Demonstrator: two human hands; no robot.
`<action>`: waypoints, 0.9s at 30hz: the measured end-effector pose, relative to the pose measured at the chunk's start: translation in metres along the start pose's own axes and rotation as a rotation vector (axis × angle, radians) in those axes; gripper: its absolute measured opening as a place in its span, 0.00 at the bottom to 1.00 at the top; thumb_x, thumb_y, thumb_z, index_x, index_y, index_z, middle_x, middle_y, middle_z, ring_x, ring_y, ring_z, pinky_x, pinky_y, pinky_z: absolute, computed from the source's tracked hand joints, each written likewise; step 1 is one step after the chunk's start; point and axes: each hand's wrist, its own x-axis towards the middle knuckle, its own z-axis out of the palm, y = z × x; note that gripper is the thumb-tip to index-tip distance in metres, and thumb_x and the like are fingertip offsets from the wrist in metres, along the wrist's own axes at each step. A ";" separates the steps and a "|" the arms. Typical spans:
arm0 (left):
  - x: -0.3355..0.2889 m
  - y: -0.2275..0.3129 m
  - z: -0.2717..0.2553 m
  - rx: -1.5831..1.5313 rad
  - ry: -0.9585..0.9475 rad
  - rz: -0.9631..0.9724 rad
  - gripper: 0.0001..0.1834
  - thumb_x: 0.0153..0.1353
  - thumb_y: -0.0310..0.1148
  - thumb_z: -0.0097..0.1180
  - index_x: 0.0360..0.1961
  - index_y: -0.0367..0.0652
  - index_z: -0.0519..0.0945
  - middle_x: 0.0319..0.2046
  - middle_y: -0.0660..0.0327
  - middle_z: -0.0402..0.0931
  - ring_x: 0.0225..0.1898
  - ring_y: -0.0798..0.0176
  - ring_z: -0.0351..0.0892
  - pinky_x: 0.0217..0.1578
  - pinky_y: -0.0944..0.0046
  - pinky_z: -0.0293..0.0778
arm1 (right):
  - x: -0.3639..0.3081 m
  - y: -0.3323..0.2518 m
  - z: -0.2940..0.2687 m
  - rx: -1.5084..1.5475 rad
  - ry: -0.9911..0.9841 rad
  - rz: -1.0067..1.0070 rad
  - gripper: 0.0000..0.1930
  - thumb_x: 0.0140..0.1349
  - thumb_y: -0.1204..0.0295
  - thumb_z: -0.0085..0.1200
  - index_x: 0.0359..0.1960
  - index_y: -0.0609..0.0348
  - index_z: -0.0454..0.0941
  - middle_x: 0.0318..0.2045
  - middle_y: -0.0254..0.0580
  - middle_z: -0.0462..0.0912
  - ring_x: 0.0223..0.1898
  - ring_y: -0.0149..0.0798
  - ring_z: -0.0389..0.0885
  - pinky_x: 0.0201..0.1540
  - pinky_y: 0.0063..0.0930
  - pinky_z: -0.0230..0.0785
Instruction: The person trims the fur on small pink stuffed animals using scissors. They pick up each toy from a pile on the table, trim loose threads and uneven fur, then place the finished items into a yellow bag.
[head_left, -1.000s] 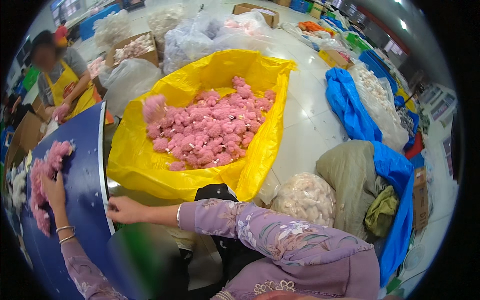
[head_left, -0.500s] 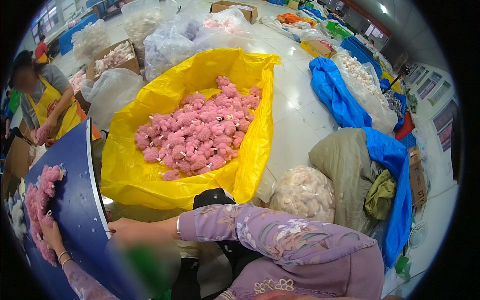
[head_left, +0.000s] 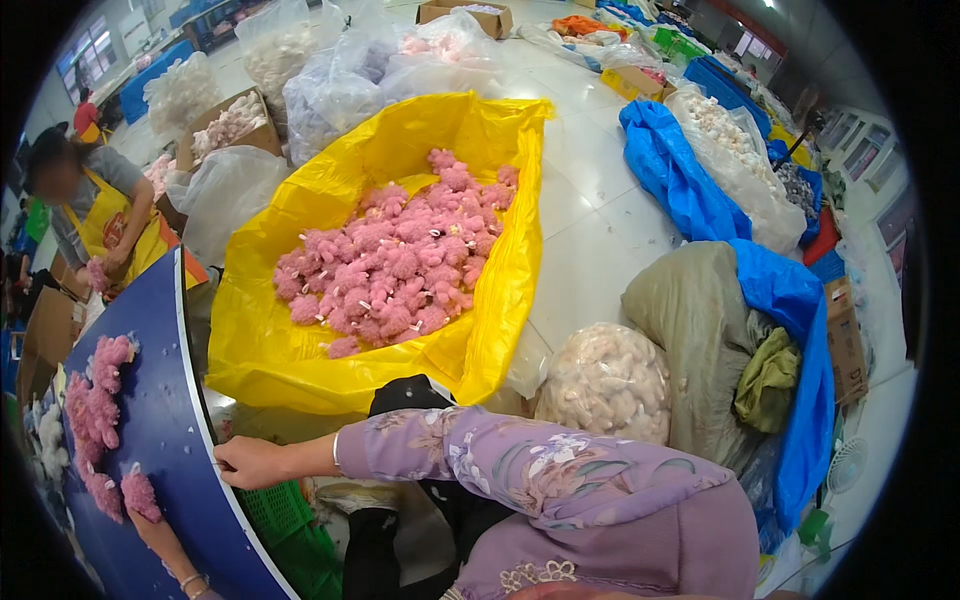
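At the lower left, my left hand (head_left: 160, 535) has its fingers closed around one fluffy pink plush piece (head_left: 139, 492), just above the blue tabletop (head_left: 165, 400). Beside it a row of similar pink plush pieces (head_left: 95, 405) lies on the table. My right hand (head_left: 252, 463) is curled at the table's near-right edge, its fingers pressed together. Whether it grips the edge or something small is hidden. Beyond the table, a large open yellow sack (head_left: 500, 340) holds a heap of pink plush pieces (head_left: 400, 260), some with small white loops.
A green crate (head_left: 275, 510) sits below the table edge. To the right are a clear bag of pale plush pieces (head_left: 605, 385), a grey-green sack (head_left: 690, 340) and blue sheeting (head_left: 800, 380). A co-worker in a yellow apron (head_left: 110, 215) works at the far left; grey-white fluff (head_left: 50, 440) lies on the table.
My left hand has moved nearer to me, away from the row, with one pink plush piece in it. My right hand stays at the table edge. The green crate has come into view.
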 end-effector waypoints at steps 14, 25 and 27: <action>-0.110 0.095 -0.133 -1.091 -0.052 -0.656 0.19 0.69 0.40 0.46 0.57 0.44 0.69 0.33 0.65 0.74 0.18 0.80 0.60 0.16 0.79 0.52 | 0.004 -0.001 0.008 -0.087 0.027 -0.042 0.10 0.56 0.69 0.53 0.27 0.66 0.74 0.23 0.55 0.79 0.28 0.55 0.79 0.32 0.42 0.70; -0.172 0.149 -0.143 -1.108 0.229 -0.768 0.20 0.67 0.36 0.47 0.56 0.37 0.71 0.32 0.60 0.76 0.29 0.69 0.74 0.27 0.72 0.71 | 0.000 0.010 0.017 -0.091 -0.014 -0.003 0.12 0.51 0.65 0.53 0.26 0.65 0.77 0.27 0.57 0.80 0.30 0.56 0.79 0.35 0.45 0.72; -0.166 0.143 -0.116 -0.632 -0.206 -0.617 0.19 0.64 0.34 0.49 0.53 0.34 0.74 0.26 0.65 0.74 0.23 0.72 0.68 0.21 0.70 0.64 | 0.004 0.008 0.017 -0.138 -0.029 -0.014 0.14 0.51 0.63 0.53 0.26 0.64 0.78 0.28 0.58 0.80 0.31 0.55 0.81 0.36 0.44 0.72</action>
